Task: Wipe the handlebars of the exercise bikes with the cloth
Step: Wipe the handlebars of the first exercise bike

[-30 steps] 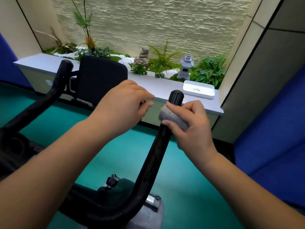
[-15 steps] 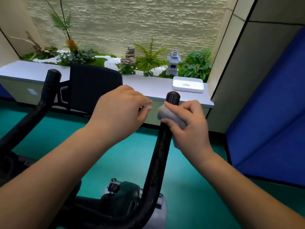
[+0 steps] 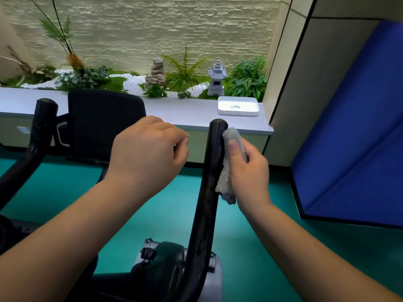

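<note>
grey cloth [image 3: 226,171] against upright black handlebar [image 3: 212,162]

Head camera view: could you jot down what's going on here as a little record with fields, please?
setting: teal floor, grey ledge with a plant display behind it
right handlebar: black, upright, cloth against its right side near the top
left handlebar: black, untouched
cloth: grey, hanging down beside the bar
right hand: holds the cloth, thumb on top of it
left hand: fingers curled, holding nothing, apart from the bar
on the ledge: white tray, small stone lantern
right of scene: blue mat
</note>
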Demonstrator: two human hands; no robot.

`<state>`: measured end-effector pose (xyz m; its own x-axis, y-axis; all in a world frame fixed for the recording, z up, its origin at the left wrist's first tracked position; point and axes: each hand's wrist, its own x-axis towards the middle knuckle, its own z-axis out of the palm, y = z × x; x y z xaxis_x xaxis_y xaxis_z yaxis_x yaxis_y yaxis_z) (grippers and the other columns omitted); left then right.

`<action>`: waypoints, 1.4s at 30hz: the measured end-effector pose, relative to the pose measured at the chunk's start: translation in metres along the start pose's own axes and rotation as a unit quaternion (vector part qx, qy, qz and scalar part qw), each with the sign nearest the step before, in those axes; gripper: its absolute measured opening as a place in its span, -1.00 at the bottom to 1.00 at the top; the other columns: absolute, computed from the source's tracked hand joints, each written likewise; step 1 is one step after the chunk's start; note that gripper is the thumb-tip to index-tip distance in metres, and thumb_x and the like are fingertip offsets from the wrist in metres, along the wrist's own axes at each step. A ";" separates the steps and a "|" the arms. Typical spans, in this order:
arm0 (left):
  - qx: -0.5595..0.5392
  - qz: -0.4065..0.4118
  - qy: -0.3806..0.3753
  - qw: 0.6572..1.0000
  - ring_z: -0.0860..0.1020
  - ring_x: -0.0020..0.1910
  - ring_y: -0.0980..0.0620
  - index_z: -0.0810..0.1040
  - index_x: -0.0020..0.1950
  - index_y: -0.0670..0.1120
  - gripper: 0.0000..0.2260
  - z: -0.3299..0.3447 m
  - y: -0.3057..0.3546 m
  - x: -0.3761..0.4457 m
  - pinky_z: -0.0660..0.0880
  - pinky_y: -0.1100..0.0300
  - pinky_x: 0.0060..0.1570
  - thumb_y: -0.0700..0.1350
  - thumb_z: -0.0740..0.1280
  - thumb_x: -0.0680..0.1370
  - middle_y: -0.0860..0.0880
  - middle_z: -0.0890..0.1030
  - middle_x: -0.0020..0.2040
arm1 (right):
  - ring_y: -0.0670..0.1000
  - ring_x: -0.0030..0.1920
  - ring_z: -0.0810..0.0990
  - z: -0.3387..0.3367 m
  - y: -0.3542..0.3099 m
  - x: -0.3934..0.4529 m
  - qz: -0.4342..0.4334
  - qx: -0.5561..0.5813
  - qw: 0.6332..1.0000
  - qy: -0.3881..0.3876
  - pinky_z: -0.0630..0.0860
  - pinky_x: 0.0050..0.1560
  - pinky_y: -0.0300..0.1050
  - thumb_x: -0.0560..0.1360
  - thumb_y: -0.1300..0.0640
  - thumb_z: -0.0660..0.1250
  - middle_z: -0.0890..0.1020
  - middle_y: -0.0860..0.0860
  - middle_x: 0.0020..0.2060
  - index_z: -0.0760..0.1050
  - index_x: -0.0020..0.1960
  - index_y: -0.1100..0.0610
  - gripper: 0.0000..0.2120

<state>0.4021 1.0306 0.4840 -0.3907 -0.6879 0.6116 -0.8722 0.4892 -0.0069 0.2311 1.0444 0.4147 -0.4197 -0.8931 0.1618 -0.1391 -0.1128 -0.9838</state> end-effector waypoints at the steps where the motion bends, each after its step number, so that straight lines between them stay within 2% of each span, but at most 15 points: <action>1: 0.007 -0.002 0.001 1.000 0.60 -0.15 -0.03 0.68 -0.19 0.01 -0.78 0.001 0.000 0.001 0.45 0.20 -0.30 -0.04 0.25 0.52 0.06 0.67 -0.25 | -0.03 -0.17 0.60 0.001 -0.008 0.009 0.001 0.013 1.000 0.003 0.50 -0.19 -0.12 0.58 -0.08 0.24 0.63 0.02 -0.10 0.59 0.12 0.04 -0.73; 5: 0.032 0.009 -0.006 0.999 0.58 -0.25 -0.04 0.66 -0.28 -0.01 -0.72 0.005 -0.003 0.007 0.45 0.17 -0.37 -0.01 0.23 0.54 0.03 0.63 -0.35 | -0.26 -0.29 0.53 0.004 -0.031 0.033 -0.041 0.024 0.999 -0.005 0.43 -0.31 -0.40 0.63 0.00 0.18 0.60 -0.14 -0.20 0.57 0.09 0.09 -0.75; 7: 0.034 0.019 -0.004 0.999 0.58 -0.26 -0.05 0.65 -0.30 -0.02 -0.71 0.006 -0.004 0.007 0.46 0.14 -0.38 -0.01 0.23 0.54 0.02 0.63 -0.36 | -0.21 -0.36 0.47 0.005 -0.023 0.023 -0.041 0.032 0.999 -0.011 0.38 -0.36 -0.34 0.62 -0.01 0.18 0.51 -0.17 -0.34 0.52 -0.06 0.03 -0.80; 10: 0.031 0.033 0.007 0.999 0.60 -0.26 -0.05 0.65 -0.29 -0.02 -0.72 0.008 -0.006 0.006 0.47 0.13 -0.36 -0.03 0.24 0.54 0.02 0.64 -0.34 | -0.04 -0.31 0.47 0.003 0.006 -0.003 -0.006 0.032 0.999 -0.021 0.38 -0.28 -0.16 0.57 -0.15 0.21 0.50 -0.04 -0.27 0.48 -0.14 -0.03 -0.76; 13: 0.029 0.044 0.011 0.999 0.61 -0.25 -0.05 0.66 -0.27 -0.02 -0.73 0.008 -0.006 0.005 0.48 0.14 -0.34 -0.03 0.25 0.55 0.02 0.65 -0.32 | 0.06 -0.43 0.49 0.001 0.008 -0.011 0.039 0.061 0.996 -0.048 0.40 -0.42 -0.19 0.57 -0.18 0.21 0.50 0.07 -0.24 0.49 -0.09 0.00 -0.73; 15: 0.031 0.049 0.007 0.998 0.61 -0.24 -0.05 0.66 -0.27 -0.02 -0.73 0.007 -0.008 0.005 0.48 0.15 -0.34 -0.03 0.25 0.55 0.02 0.65 -0.31 | 0.01 -0.51 0.46 0.000 -0.009 0.003 0.035 0.079 0.995 -0.049 0.36 -0.52 -0.24 0.60 -0.12 0.20 0.49 0.02 -0.33 0.49 -0.09 0.03 -0.75; 18: 0.033 0.052 -0.003 0.998 0.60 -0.20 -0.04 0.66 -0.23 -0.02 -0.75 0.005 -0.009 0.004 0.48 0.16 -0.30 -0.02 0.25 0.55 0.03 0.66 -0.27 | -0.03 -0.56 0.46 0.001 -0.033 0.026 0.033 0.092 0.994 -0.050 0.37 -0.58 -0.19 0.62 -0.09 0.17 0.52 0.06 -0.37 0.57 0.07 0.07 -0.70; 20: 0.024 0.062 -0.019 0.998 0.60 -0.16 -0.05 0.67 -0.15 -0.03 -0.78 0.004 -0.011 0.003 0.51 0.13 -0.20 -0.01 0.26 0.54 0.03 0.66 -0.21 | 0.01 -0.53 0.48 0.002 -0.029 0.027 0.029 0.087 0.994 -0.053 0.38 -0.55 -0.16 0.61 -0.13 0.17 0.48 0.10 -0.36 0.56 -0.01 0.09 -0.68; 23: 0.014 0.081 -0.069 0.994 0.55 -0.02 -0.07 0.63 0.07 -0.09 -0.70 0.003 -0.016 -0.001 0.46 0.03 0.14 0.06 0.24 0.53 -0.01 0.65 -0.06 | 0.14 -0.37 0.51 0.001 -0.002 0.002 0.027 0.056 0.996 -0.060 0.43 -0.37 -0.03 0.54 -0.27 0.19 0.50 0.11 -0.33 0.49 -0.17 0.01 -0.63; 28: 0.049 0.076 -0.088 0.992 0.52 0.14 -0.10 0.54 0.23 -0.09 -0.54 -0.010 -0.020 -0.007 0.18 -0.10 0.43 0.18 0.24 0.48 -0.04 0.61 0.07 | 0.06 -0.56 0.45 -0.007 -0.008 -0.011 0.063 0.058 0.994 -0.066 0.36 -0.62 -0.23 0.60 -0.10 0.20 0.44 0.13 -0.36 0.48 -0.11 0.17 -0.66; 30: 0.041 0.060 -0.111 0.991 0.51 0.17 -0.08 0.52 0.24 -0.08 -0.48 -0.015 -0.022 -0.006 0.15 -0.09 0.44 0.25 0.21 0.46 -0.04 0.60 0.09 | 0.04 -0.52 0.49 -0.006 -0.024 0.006 0.025 0.055 0.997 -0.052 0.40 -0.57 -0.20 0.61 -0.07 0.18 0.49 0.09 -0.34 0.53 -0.07 0.11 -0.71; 33: 0.017 0.048 -0.134 0.990 0.51 0.17 -0.04 0.53 0.21 -0.07 -0.44 -0.017 -0.024 -0.004 0.14 -0.06 0.45 0.32 0.18 0.45 -0.01 0.60 0.10 | -0.01 -0.25 0.53 -0.002 -0.030 0.021 -0.037 0.026 0.998 -0.032 0.44 -0.27 -0.14 0.61 -0.09 0.18 0.56 -0.09 -0.25 0.60 -0.01 0.03 -0.72; 36: -0.008 0.041 -0.130 0.991 0.51 0.15 -0.05 0.55 0.20 -0.10 -0.47 -0.015 -0.024 -0.004 0.12 -0.05 0.46 0.27 0.26 0.44 -0.02 0.61 0.10 | 0.01 -0.18 0.54 -0.003 -0.010 0.004 -0.017 0.006 1.000 -0.019 0.53 -0.18 -0.03 0.51 -0.18 0.23 0.58 -0.07 -0.18 0.61 0.06 0.06 -0.64; 40: -0.032 0.034 -0.117 0.992 0.52 0.15 -0.05 0.56 0.19 -0.11 -0.49 -0.013 -0.023 -0.005 0.12 -0.05 0.46 0.22 0.30 0.42 -0.02 0.61 0.09 | 0.22 -0.42 0.50 -0.010 0.003 -0.017 0.045 0.019 0.997 -0.054 0.44 -0.53 -0.15 0.56 -0.12 0.25 0.47 0.24 -0.29 0.53 -0.10 0.16 -0.66; 42: -0.039 0.031 -0.117 0.992 0.52 0.14 -0.05 0.56 0.19 -0.11 -0.49 -0.014 -0.023 -0.005 0.11 -0.04 0.46 0.22 0.30 0.41 -0.02 0.62 0.09 | 0.16 -0.50 0.45 -0.009 -0.008 -0.005 0.065 0.043 0.995 -0.059 0.40 -0.60 -0.14 0.60 -0.09 0.21 0.45 0.30 -0.30 0.48 -0.08 0.25 -0.62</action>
<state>0.4279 1.0302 0.4919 -0.5085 -0.7562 0.4119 -0.8223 0.5683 0.0283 0.2259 1.0536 0.4221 -0.3195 -0.9472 0.0280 -0.0109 -0.0259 -0.9996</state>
